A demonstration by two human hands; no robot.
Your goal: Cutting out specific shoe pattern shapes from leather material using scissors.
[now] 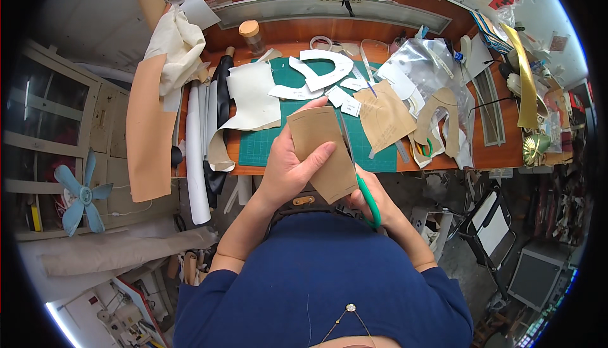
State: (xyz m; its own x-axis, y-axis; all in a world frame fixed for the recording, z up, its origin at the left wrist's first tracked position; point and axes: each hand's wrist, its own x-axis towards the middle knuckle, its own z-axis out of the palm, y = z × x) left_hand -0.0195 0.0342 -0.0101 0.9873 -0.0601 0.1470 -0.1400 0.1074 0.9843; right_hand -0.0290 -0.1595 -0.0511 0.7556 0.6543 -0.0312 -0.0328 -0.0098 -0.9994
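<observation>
My left hand (290, 169) grips a folded-looking piece of brown paper (324, 134), its thumb lying across the front and the fingers behind. Staple-like marks show near the paper's top and bottom edges. In my right hand (379, 198) is a pair of scissors (368, 201) with green handles, partly hidden by the paper. The blades point up along the paper's right edge; whether they touch it I cannot tell. Both hands are in front of the near edge of a green cutting mat (253, 150).
White curved paper patterns (332, 69) and small white labels lie on the mat. To their right are a brown paper sheet (384, 117) and a brown curved pattern (438, 110). Cream material (253, 94) and several rolls (195, 158) sit left. A jar (252, 34) stands behind.
</observation>
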